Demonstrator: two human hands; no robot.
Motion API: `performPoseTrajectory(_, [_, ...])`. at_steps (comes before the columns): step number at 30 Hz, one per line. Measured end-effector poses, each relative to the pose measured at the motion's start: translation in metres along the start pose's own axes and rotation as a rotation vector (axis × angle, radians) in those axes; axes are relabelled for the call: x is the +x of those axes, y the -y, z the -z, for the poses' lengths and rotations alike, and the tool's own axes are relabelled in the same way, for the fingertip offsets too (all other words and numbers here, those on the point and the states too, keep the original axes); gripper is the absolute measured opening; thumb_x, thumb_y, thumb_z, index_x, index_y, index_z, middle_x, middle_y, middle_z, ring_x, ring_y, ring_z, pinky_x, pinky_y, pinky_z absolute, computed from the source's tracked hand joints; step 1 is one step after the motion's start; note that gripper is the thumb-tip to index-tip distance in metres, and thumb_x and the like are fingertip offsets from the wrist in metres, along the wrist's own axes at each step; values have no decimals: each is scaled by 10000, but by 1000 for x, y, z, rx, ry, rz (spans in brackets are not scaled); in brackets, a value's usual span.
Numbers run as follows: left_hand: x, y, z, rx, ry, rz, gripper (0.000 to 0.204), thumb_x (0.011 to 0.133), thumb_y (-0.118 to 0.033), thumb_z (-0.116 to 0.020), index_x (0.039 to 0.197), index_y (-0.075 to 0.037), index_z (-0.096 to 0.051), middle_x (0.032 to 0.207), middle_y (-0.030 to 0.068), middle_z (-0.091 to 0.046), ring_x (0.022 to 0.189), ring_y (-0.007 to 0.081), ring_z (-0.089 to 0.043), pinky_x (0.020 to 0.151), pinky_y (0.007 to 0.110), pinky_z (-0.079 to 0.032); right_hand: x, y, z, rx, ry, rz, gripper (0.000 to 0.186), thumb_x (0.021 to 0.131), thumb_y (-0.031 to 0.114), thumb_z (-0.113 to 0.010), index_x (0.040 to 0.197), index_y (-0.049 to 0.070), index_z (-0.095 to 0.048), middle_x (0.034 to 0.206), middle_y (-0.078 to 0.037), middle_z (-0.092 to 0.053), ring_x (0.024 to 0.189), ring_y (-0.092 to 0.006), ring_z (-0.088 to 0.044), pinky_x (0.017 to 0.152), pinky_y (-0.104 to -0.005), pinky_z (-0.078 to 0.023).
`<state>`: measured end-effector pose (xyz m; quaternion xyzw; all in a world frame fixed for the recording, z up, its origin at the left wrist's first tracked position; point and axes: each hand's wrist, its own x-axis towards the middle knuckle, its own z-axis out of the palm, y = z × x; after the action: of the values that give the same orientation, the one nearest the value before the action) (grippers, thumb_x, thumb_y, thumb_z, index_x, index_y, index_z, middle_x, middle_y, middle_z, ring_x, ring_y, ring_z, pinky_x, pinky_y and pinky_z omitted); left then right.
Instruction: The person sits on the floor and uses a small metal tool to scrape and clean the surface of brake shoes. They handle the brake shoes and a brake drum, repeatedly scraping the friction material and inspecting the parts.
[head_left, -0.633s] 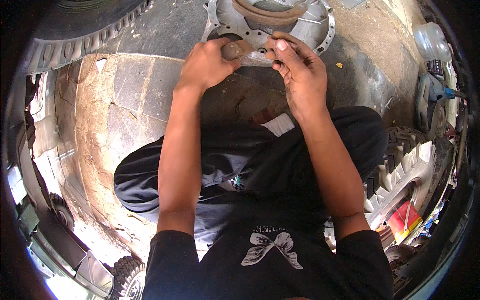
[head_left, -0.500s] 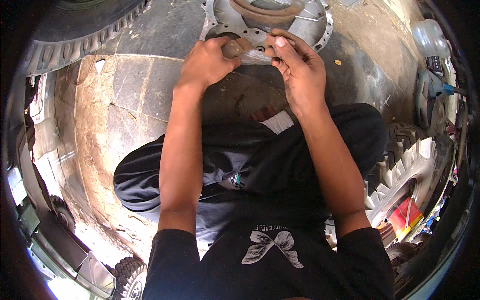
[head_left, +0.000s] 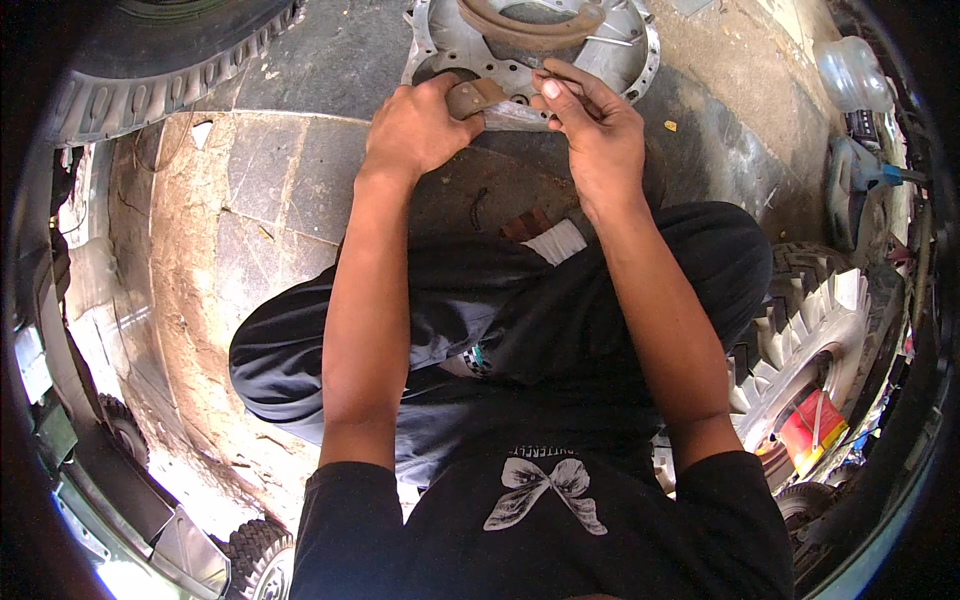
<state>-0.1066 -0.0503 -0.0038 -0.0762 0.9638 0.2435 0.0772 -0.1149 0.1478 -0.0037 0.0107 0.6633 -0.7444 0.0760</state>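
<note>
My left hand [head_left: 415, 128] is closed around a flat brown plate with small holes [head_left: 474, 98], held by its left side. Just to the right, my right hand [head_left: 605, 135] is closed in a pinch, thumb against fingers. Something small and brownish seems to lie at its fingertips, too hidden to name. Both hands are over the near edge of a grey cast-metal housing [head_left: 428, 42] with bolt holes around its rim. A rusty brown curved shoe [head_left: 530, 40] rests on that housing, beyond my hands.
A large tyre [head_left: 180, 45] stands at the far left. To the right are a clear plastic bottle [head_left: 857, 78], a grey jug [head_left: 848, 200], and a treaded wheel [head_left: 800, 340] with a red-yellow container [head_left: 812, 430]. A dark reddish-brown piece [head_left: 527, 225] lies by my crossed legs.
My right hand has shifted slightly, its fingers a little more drawn together. My left hand keeps the brown plate at nearly the same spot.
</note>
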Motion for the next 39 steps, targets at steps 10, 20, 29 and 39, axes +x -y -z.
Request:
performPoseTrajectory(10, [-1,-5,4,43,-4,21,546,812,-398,-791,1285,-137,-715,1150,256,-730,1134,438,-682,1017,509,-543,30,-23,0,-545,114,180,206,970,122,-755,1152,28,-771,1017,-74,-794,890,-135,-722,829,-298,-558])
performPoseTrajectory(20, [4,1,2,22,10,29,535,800,-385,-805,1274,-150,-727,1124,239,-739,1106,438,-688,1003,513,-550,64,-22,-16,-816,275,382,172,914,154,-788,1083,124,-795,950,-74,-790,798,-185,-735,739,-326,-554])
performPoseTrajectory(29, [-3,-8,1,55,1,56,474,804,-373,-812,1218,-151,-745,1100,229,-752,1091,410,-712,978,501,-567,54,-18,-2,-883,300,432,173,900,169,-803,1064,113,-795,902,-76,-782,716,-203,-705,684,-338,-542])
performPoseTrajectory(39, [0,-3,0,19,-5,51,519,788,-334,-828,1259,-140,-729,1105,268,-734,1084,453,-693,977,526,-555,49,-20,1,-879,309,354,178,903,170,-810,1063,92,-792,885,-85,-780,718,-147,-691,666,-319,-530])
